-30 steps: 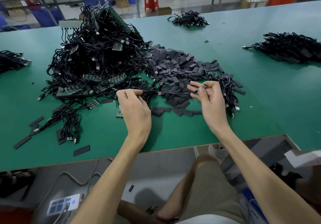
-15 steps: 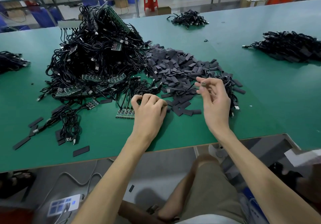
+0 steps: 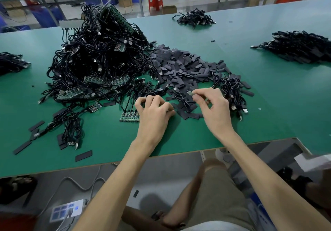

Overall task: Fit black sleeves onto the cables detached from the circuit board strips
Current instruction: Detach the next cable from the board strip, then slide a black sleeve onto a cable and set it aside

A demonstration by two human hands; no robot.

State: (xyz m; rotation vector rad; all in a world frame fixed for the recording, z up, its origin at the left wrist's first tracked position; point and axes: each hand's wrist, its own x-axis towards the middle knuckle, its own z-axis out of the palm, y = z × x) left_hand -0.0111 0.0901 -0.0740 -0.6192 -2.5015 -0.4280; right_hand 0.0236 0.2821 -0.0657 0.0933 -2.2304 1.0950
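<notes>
centre frame, right hand [image 3: 215,111] pinches a plug [image 3: 190,93] over the sleeves [image 3: 179,64], left hand [image 3: 154,113] curled beside a strip [image 3: 129,117], its hold cannot be told

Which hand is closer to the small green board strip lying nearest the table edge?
Left. The left hand lies beside the board strip, at its right end; the right hand is farther right, pinching a USB plug.

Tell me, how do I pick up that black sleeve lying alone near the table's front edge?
Probably pinch it across its two long edges, near the middle, coming straight down from above. The sleeve lies flat on the green table with nothing touching it, so fingers have room on both sides. It looks thin, so sliding a fingertip under one long edge may help.
</notes>
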